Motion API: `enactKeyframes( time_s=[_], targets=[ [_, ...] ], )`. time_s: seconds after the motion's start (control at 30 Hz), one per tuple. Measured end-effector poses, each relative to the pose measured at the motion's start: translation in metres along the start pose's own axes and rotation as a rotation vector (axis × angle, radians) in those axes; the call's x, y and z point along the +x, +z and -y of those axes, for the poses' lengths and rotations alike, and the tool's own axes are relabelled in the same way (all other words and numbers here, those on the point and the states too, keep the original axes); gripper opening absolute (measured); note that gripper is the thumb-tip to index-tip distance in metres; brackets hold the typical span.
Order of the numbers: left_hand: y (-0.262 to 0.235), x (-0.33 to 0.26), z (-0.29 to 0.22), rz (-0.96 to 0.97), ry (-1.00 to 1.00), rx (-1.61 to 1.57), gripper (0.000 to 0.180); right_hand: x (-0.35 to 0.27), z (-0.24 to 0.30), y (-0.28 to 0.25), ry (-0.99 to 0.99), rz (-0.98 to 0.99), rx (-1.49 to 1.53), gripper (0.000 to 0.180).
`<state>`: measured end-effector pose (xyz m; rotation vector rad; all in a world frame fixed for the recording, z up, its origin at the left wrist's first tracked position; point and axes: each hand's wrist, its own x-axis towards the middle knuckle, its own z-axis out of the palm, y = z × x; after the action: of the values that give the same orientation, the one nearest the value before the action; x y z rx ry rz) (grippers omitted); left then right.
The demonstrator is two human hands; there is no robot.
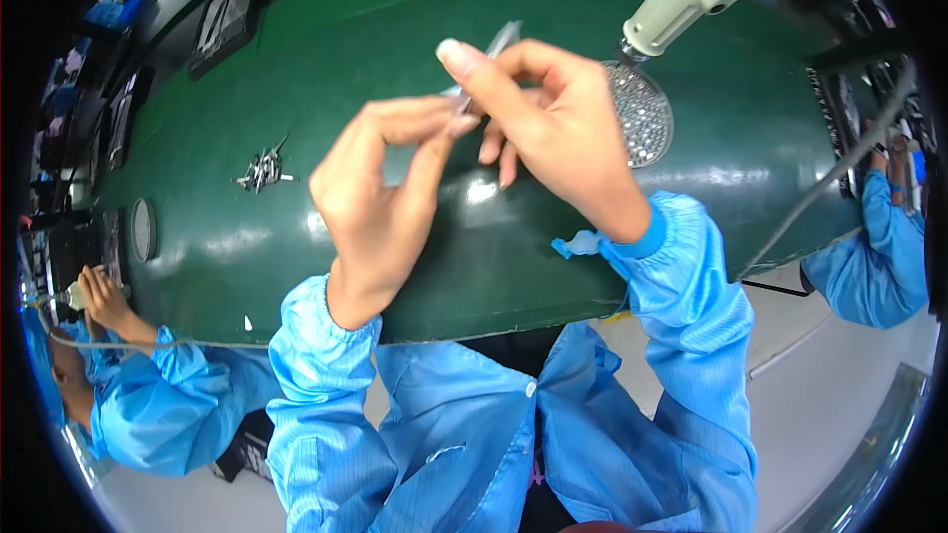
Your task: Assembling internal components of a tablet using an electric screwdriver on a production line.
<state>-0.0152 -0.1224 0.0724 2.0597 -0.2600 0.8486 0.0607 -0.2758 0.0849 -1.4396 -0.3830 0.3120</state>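
Green, glossy tabletop (395,59) carries a heap of small metal parts (263,171) at nine o'clock. Left hand (380,202) and right hand (553,128) pinch a slim clear strip (499,41) at centre; a round dish of shiny beads (642,114) sits at two o'clock.

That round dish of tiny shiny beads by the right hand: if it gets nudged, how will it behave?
The round dish looks shallow, so it would probably slide on the smooth green table rather than tip. Its contents look like small metal balls, so any that spill would likely roll and scatter. It is probably heavy for its size.
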Motion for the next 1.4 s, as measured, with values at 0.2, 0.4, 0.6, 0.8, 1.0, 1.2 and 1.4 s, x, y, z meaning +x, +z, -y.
enactKeyframes(
  time_s=[0.2, 0.4, 0.6, 0.8, 1.0, 1.2, 1.4],
  targets=[
    [-0.010, 0.000, 0.011, -0.002, 0.147, 0.125, 0.021, -0.002, 0.001, -0.008, 0.148, 0.237, 0.316, 0.027],
    [-0.008, -0.008, 0.023, 0.068, 0.506, 0.259, 0.023, -0.004, -0.009, -0.011, 0.142, 0.223, 0.185, 0.024],
    [-0.009, -0.033, 0.038, -0.013, 0.348, 0.220, 0.014, 0.000, -0.037, 0.001, 0.033, 0.280, 0.190, 0.021],
    [0.005, -0.040, 0.035, -0.019, -0.022, -0.033, 0.010, -0.003, -0.056, -0.007, -0.213, 0.400, 0.084, 0.021],
    [0.010, -0.041, 0.034, -0.039, 0.079, 0.116, 0.024, -0.006, -0.052, -0.011, -0.265, 0.277, -0.100, 0.019],
    [0.005, -0.030, 0.028, 0.051, 0.076, 0.109, 0.017, -0.006, -0.052, -0.014, -0.419, 0.175, -0.366, 0.016],
    [0.001, -0.025, 0.044, 0.158, -0.145, -0.217, 0.011, -0.001, -0.065, -0.012, -0.397, 0.210, -0.350, 0.014]
  ],
)
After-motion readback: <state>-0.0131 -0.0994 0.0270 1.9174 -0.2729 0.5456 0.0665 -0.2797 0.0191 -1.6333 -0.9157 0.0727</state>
